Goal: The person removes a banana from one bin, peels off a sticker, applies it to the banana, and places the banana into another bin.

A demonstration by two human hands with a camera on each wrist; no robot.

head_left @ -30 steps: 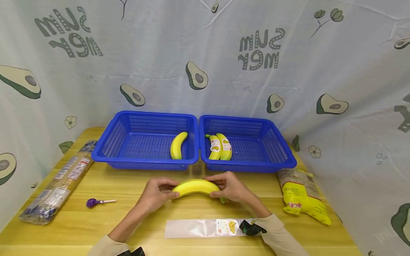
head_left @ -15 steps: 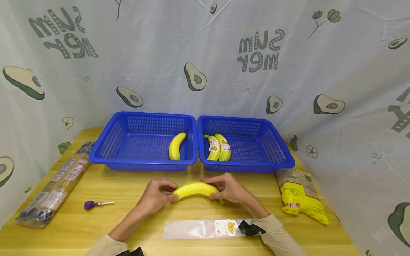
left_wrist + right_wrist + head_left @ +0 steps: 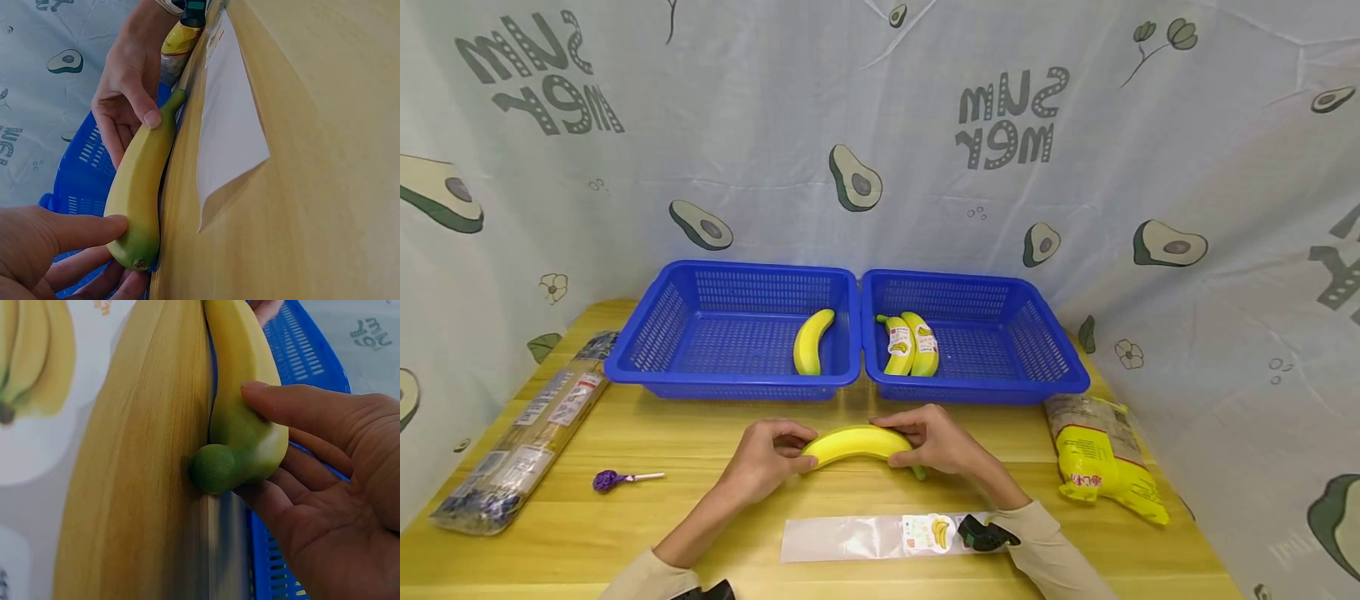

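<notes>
Yellow banana (image 3: 854, 442), lower centre of the head view, is pinched near its tip (image 3: 139, 263) by the left hand (image 3: 766, 459) and near its stem (image 3: 214, 469) by the right hand (image 3: 934, 443), apparently for even, steady support, the wrapper (image 3: 844, 539) lying below it in frame.

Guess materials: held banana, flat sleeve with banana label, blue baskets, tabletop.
Held banana: smooth, satin skin; real fruit or molded replica, can't tell.
Flat sleeve: probably thin plastic film, glossy; bright glare in head view.
Blue baskets: likely molded plastic, low sheen; uniform colour, perforated walls.
Tabletop: wood or wood-print laminate, smooth; grain lines show.
</notes>
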